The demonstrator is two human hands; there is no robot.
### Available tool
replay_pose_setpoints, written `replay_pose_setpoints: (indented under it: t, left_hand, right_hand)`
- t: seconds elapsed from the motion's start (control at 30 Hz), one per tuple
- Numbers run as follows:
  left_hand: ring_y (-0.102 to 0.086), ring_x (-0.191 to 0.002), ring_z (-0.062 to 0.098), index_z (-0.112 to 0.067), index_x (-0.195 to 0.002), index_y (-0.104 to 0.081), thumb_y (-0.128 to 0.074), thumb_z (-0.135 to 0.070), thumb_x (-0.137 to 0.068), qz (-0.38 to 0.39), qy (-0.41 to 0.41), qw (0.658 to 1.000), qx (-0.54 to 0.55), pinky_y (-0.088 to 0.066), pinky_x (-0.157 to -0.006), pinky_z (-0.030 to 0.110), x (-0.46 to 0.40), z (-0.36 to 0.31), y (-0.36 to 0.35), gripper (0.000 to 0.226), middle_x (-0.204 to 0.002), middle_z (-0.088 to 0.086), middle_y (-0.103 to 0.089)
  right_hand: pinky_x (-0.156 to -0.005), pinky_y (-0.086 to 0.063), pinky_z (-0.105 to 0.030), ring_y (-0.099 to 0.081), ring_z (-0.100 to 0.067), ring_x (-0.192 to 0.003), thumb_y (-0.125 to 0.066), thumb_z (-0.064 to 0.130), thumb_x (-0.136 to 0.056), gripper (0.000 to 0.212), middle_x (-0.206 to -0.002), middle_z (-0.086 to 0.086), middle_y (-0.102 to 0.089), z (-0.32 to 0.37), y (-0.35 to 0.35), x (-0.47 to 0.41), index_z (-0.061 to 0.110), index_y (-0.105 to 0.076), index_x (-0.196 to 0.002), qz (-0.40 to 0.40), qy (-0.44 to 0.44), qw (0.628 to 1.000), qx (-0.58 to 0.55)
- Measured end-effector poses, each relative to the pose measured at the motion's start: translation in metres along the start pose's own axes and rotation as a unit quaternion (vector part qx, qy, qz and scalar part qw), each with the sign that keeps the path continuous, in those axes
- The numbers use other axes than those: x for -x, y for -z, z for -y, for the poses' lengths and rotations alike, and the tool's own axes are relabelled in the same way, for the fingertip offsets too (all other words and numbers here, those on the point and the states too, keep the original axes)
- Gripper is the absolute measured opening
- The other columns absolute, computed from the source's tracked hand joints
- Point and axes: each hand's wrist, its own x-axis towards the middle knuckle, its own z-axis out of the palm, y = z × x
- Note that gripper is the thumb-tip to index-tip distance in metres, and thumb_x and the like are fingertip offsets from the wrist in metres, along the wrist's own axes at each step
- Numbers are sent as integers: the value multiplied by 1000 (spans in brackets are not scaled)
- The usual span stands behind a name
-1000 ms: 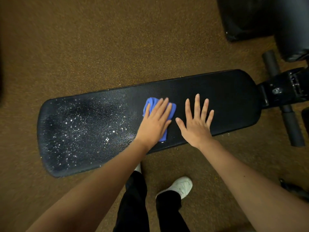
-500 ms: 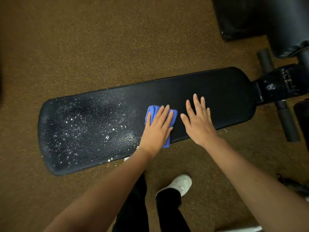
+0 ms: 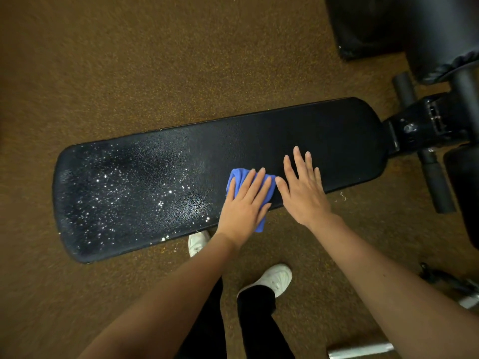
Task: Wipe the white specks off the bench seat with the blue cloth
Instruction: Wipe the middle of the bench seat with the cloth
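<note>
A long black padded bench seat [image 3: 324,136] runs across the view. Several white specks [image 3: 121,187] cover its left half; its right half looks dark and plain. My left hand [image 3: 245,206] lies flat on the crumpled blue cloth [image 3: 238,177], pressing it onto the seat at the near edge, around the middle. The cloth's lower corner hangs past that edge. My right hand [image 3: 304,190] rests flat on the seat just right of the cloth, fingers spread, holding nothing.
Brown speckled floor [image 3: 155,60] surrounds the bench. The bench's black frame and foam rollers [image 3: 435,182] stand at the right, with dark padded equipment [image 3: 388,24] behind. My white shoes [image 3: 274,279] are below the near edge. A metal bar [image 3: 360,351] lies at bottom right.
My left hand has dragged the cloth toward me, to the seat's near edge, so its corner now overhangs. My right hand has slid closer to the cloth.
</note>
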Motion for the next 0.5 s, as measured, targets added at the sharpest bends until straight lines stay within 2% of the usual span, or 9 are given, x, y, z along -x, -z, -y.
replay_pose_setpoints:
  t: [0.1,0.27,0.4,0.5]
  left_hand:
    - [-24,-136,21,-15,-140,-32,-33,-35,-93,-9,4,1000,-15,-31,-105,53,12,20,2,51,-147,7,-37]
    - [-32,-135,29,-11,-137,-41,-33,-32,-94,-25,113,993,31,-29,-104,56,0,17,8,49,-145,10,-40]
    - [-28,-138,27,-13,-140,-36,-31,-33,-94,1,88,996,34,-27,-107,52,-13,-15,4,50,-148,9,-35]
    - [-27,-138,25,-15,-142,-32,-30,-32,-94,6,76,997,14,-28,-107,49,3,-16,2,51,-149,7,-33]
  right_hand:
    - [-115,4,-43,18,-23,-142,-20,43,-99,59,-156,-2,17,0,0,0,18,-3,-150,0,-1,1000,-8]
    - [-114,5,-44,18,-24,-142,-19,44,-99,59,-156,-3,17,5,-1,-1,18,-4,-150,1,-16,1000,-15]
    - [-114,6,-44,19,-23,-142,-17,44,-99,58,-156,-3,16,7,-2,-2,18,-4,-150,1,-19,1000,-17]
    - [-114,5,-44,18,-23,-142,-17,44,-99,58,-156,-2,16,6,0,-1,18,-4,-150,1,-17,1000,-23]
